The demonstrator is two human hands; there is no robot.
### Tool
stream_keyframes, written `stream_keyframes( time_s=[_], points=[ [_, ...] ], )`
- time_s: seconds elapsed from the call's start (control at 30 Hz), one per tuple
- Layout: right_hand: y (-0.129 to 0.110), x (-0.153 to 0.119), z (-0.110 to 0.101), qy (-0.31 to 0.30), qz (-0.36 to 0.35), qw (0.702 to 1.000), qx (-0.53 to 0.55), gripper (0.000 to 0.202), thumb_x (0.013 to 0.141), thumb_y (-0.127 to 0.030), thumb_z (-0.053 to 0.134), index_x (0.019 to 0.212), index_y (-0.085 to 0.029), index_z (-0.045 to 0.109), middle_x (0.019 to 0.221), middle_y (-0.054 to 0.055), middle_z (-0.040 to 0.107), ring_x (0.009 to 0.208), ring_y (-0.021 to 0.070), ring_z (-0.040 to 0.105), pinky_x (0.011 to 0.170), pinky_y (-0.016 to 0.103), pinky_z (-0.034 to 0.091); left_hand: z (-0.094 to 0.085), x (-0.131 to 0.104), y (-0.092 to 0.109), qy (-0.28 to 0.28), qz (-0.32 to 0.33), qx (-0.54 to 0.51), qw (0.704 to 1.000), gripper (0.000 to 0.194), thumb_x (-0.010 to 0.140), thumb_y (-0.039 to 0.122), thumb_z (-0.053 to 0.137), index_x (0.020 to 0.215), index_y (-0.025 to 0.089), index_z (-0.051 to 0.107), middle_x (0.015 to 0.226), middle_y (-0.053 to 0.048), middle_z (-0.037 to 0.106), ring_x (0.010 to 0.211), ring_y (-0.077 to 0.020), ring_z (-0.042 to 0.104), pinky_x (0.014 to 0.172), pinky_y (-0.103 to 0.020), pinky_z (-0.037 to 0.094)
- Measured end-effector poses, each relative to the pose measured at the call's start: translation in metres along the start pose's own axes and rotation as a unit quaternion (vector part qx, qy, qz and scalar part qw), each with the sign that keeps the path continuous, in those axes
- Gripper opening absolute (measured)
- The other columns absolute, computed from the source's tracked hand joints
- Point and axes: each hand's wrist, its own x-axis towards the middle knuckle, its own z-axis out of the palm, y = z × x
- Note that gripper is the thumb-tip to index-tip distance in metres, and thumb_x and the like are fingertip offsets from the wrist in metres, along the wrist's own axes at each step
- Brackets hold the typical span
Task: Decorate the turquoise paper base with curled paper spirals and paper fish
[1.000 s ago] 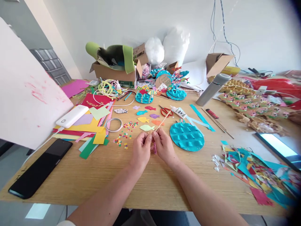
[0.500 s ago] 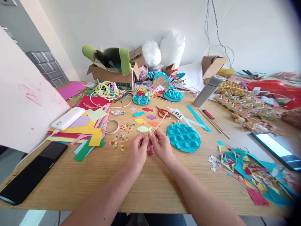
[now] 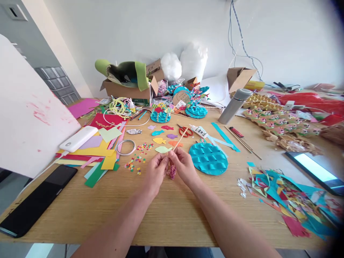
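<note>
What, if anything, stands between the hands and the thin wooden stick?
Nothing visible. The right hand pinches the thin wooden stick low down, and the left hand is beside it, its exact contact hidden. A pinkish-purple crinkled piece shows between the hands, below the stick; whether it is held, I cannot tell.

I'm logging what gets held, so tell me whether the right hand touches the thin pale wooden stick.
Touching. In the head view, the thin pale wooden stick rises from the pinched grip of the right hand, with no gap showing.
</note>
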Motion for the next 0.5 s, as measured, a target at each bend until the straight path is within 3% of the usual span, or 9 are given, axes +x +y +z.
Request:
stream_keyframes(
  time_s=[0.2,0.27,0.43,0.5],
  points=[
    [0.0058,-0.0019,0.0009,0.01,-0.01,1.0,-0.025,0.037,0.087,-0.053,0.054,0.072,-0.019,0.051,0.062,-0.003,0.05,0.053,0.0102,0.044,0.05,0.022,0.036,0.0022,-0.0017,-0.0013,0.008,0.015,0.009,1.0,0.038,0.067,0.047,0.073,0.065,0.016,0.051,0.05,0.008,0.04,0.044,-0.0044,0.032,0.041,-0.018,0.022],
    [0.0043,-0.0006,-0.0008,0.004,0.012,1.0,0.005,0.039,0.086,-0.055,0.054,0.07,-0.019,0.052,0.058,-0.004,0.049,0.05,0.0099,0.043,0.048,0.022,0.034,0.0024,-0.0023,0.0003,0.0,-0.001,-0.013,1.0,0.04,0.065,0.047,0.075,0.064,0.016,0.05,0.049,0.008,0.041,0.043,-0.0037,0.031,0.041,-0.018,0.02],
    [0.0002,0.0041,-0.0061,-0.025,0.026,0.993,0.114,0.052,0.093,-0.06,0.035,0.072,-0.018,0.059,0.057,0.0,0.054,0.055,0.0136,0.051,0.054,0.026,0.042,-0.0012,-0.0012,0.0045,-0.026,-0.057,-0.066,0.996,0.04,0.061,0.042,0.078,0.065,0.016,0.048,0.051,0.008,0.042,0.038,-0.0009,0.028,0.038,-0.016,0.015],
    [-0.0013,0.0043,-0.0063,-0.014,0.025,0.993,0.113,0.05,0.091,-0.06,0.039,0.076,-0.018,0.061,0.058,0.0,0.055,0.055,0.0134,0.051,0.054,0.026,0.041,-0.003,-0.0001,0.005,-0.029,-0.07,-0.08,0.994,0.04,0.06,0.04,0.079,0.065,0.016,0.047,0.051,0.008,0.042,0.037,-0.0004,0.028,0.037,-0.015,0.014]
  ],
)
